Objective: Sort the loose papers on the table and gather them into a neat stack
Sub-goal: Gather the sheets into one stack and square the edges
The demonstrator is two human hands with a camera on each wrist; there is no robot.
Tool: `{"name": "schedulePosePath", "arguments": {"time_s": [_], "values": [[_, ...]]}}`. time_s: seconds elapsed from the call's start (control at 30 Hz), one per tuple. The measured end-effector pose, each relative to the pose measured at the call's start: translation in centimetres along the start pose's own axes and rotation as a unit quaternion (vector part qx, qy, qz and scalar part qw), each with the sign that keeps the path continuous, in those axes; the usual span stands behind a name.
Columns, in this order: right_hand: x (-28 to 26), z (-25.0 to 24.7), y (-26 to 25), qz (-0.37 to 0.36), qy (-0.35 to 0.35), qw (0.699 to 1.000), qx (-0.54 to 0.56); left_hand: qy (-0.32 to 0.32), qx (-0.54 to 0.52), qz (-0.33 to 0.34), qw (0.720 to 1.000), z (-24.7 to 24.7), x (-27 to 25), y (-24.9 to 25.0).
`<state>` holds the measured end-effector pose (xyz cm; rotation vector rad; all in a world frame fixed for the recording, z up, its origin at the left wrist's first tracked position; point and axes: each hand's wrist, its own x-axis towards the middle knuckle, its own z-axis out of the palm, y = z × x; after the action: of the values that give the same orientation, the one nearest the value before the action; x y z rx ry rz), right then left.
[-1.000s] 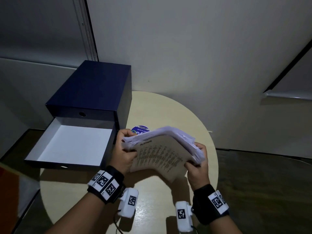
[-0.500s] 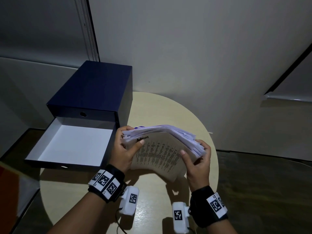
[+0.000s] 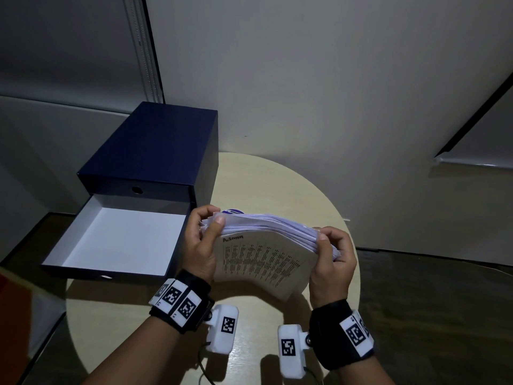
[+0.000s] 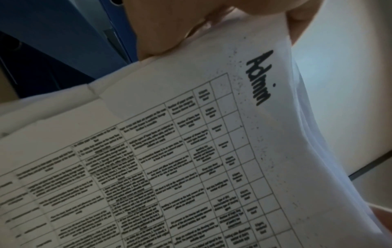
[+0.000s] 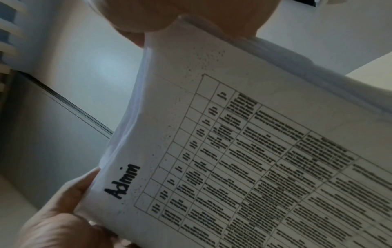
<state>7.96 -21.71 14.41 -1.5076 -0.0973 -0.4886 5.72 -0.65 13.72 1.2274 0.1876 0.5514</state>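
Squaring thick white printed paper stack (image 3: 266, 245), clamped at both ends by left hand (image 3: 201, 245) and right hand (image 3: 331, 262) fingers. Next, probably: tap edges flush on round beige bench (image 3: 263, 187) below fingers.

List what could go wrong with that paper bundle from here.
1. The paper stack is bowed and held above the round table, gripped only at its ends by the left hand and right hand; sheets could slip.
2. Its edges look fanned, so it may stay untidy.
3. The open drawer sits beside the left hand; it could get bumped.
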Motion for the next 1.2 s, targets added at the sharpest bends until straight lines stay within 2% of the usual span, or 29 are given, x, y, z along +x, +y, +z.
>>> {"name": "schedulePosePath", "arguments": {"time_s": [0.23,0.33,0.47,0.6,0.7,0.8,0.93,1.07,1.2], "values": [[0.0,0.2,0.3,0.001,0.013,0.998,-0.057,0.005,0.011,0.023,1.0,0.3,0.0,-0.2],[0.0,0.1,0.3,0.011,0.018,0.997,-0.077,0.014,-0.001,0.009,1.0,0.0,0.2,-0.3],[0.1,0.2,-0.2,0.008,0.004,0.998,-0.07,0.027,-0.004,0.0,1.0,-0.1,0.2,-0.4],[0.3,0.4,-0.2,0.026,0.015,0.998,-0.054,0.018,0.01,0.028,0.999,0.4,0.0,-0.1],[0.5,0.3,0.0,0.027,0.026,0.996,-0.077,-0.004,0.002,0.016,1.0,0.3,0.0,-0.3],[0.5,0.3,0.1,0.042,0.003,0.998,-0.056,-0.057,0.001,0.021,0.998,-0.4,0.2,-0.7],[0.5,0.3,-0.3,0.041,-0.01,0.998,-0.047,-0.125,0.088,0.063,0.986,-0.8,-0.1,-0.9],[0.6,0.4,-0.3,0.04,0.033,0.997,-0.063,-0.097,0.102,0.064,0.988,-0.8,-0.1,-0.8],[0.8,0.1,0.0,0.037,0.025,0.996,-0.08,-0.064,0.057,0.028,0.996,-0.6,0.0,-0.4]]}}
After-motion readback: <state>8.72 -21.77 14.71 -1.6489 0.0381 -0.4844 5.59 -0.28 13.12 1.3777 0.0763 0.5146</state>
